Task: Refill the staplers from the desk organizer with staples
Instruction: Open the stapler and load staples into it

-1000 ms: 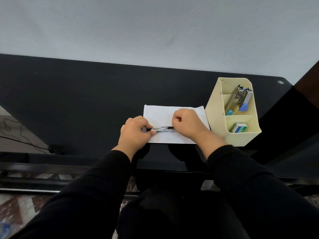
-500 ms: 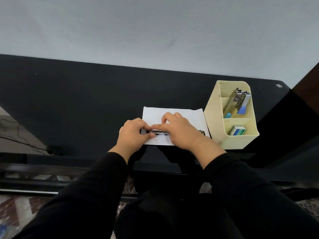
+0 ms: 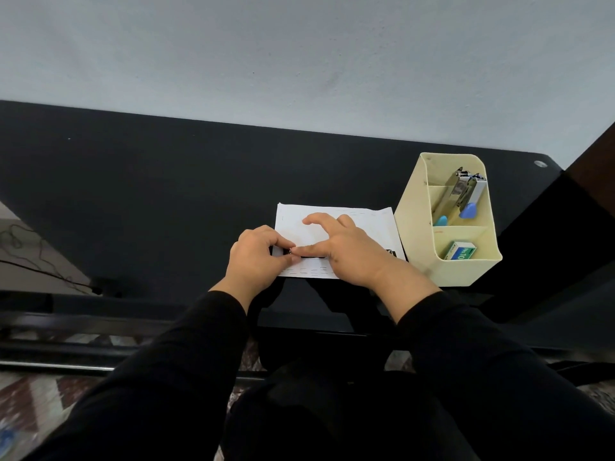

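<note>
Pinching the left end of the stapler point(image 3: 301, 253) with my left hand point(image 3: 256, 261), I keep it steady on the sheet of paper point(image 3: 366, 221) near the desk point(image 3: 149, 194) edge, so loose staples land on white rather than black. My right hand point(image 3: 349, 251) lies over its right part, fingers loosely spread, thumb tip pressed at the metal channel beside my left fingertips, probably seating the staples. Two more staplers point(image 3: 461, 194) stand upright in the organizer point(image 3: 416, 224) on the right, the staple box point(image 3: 461, 250) in its near compartment, within easy reach.
</note>
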A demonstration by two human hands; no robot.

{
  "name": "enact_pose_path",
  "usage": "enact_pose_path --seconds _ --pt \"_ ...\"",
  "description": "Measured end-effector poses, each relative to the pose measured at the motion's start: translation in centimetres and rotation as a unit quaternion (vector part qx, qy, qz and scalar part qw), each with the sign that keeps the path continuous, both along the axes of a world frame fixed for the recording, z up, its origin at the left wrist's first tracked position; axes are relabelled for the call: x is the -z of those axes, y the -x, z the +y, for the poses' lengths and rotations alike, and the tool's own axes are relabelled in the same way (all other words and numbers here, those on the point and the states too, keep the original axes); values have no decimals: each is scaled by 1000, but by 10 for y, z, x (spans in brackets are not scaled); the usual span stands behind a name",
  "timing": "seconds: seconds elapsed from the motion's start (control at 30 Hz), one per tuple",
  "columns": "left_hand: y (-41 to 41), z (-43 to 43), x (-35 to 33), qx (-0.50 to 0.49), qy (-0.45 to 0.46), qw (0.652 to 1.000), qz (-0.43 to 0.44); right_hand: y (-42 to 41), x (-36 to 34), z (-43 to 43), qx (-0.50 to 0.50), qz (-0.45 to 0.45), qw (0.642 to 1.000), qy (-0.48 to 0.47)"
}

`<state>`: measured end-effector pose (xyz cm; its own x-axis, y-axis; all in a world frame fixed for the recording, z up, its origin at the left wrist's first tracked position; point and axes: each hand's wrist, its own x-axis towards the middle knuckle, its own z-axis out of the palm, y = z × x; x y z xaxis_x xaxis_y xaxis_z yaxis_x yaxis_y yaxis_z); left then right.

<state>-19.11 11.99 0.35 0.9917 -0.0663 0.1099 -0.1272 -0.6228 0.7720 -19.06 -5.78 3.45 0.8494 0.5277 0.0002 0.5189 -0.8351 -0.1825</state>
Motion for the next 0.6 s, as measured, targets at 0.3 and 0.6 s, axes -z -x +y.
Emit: enact_pose_path --seconds 0.3,0.6 --pt "0 0 0 -3 -13 1000 -4 -1 -3 -14 6 6 1000 -2" --pt "-1 0 1 -1 -13 1000 -8 5 4 -19 39 4 996 -86"
